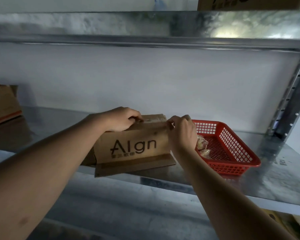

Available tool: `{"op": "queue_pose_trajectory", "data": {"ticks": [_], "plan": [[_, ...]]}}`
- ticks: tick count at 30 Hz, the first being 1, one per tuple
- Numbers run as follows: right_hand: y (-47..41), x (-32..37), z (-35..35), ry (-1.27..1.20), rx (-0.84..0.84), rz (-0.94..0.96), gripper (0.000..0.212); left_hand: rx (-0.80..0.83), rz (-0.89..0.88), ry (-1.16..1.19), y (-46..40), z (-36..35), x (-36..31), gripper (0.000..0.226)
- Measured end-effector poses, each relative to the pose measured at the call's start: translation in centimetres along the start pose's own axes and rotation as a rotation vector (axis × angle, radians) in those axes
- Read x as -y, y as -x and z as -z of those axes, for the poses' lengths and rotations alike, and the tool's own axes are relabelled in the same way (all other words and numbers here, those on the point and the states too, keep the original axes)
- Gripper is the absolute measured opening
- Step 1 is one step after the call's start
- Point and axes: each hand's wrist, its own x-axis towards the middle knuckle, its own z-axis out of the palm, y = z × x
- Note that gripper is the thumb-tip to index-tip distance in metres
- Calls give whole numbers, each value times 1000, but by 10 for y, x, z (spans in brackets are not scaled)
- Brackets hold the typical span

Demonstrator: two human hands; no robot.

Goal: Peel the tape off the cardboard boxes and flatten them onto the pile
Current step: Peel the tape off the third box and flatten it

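"algn" lettering faces you on the cardboard box (pixel 132 144) standing on the metal shelf (pixel 275 170); your left hand (pixel 123 120) grips its top, your right hand (pixel 182 130) pinches its corner, red basket (pixel 232 153) just beside.

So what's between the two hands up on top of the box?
In the head view, only the cardboard box's taped top edge runs between the left hand and right hand; nothing else sits there.

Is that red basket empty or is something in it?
Not empty: the red basket holds a crumpled wad of clear tape at its left end.
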Motion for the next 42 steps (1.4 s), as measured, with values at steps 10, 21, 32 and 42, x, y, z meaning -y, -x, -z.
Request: {"op": "queue_pose_trajectory", "data": {"ticks": [10, 21, 32, 42], "plan": [[-1, 68, -38, -238, 275, -86, 30, 28, -81, -76, -9, 24, 54, 31], [-22, 84, -68, -680, 322, -288, 22, -126, -323, -97, -14, 23, 106, 39], [26, 104, -30, -18, -17, 334, 22, -79, -303, 52, -16, 2, 96, 39], [66, 103, -5, 4, -32, -67, 41, -154, -159, -29, -3, 2, 73, 43]]}}
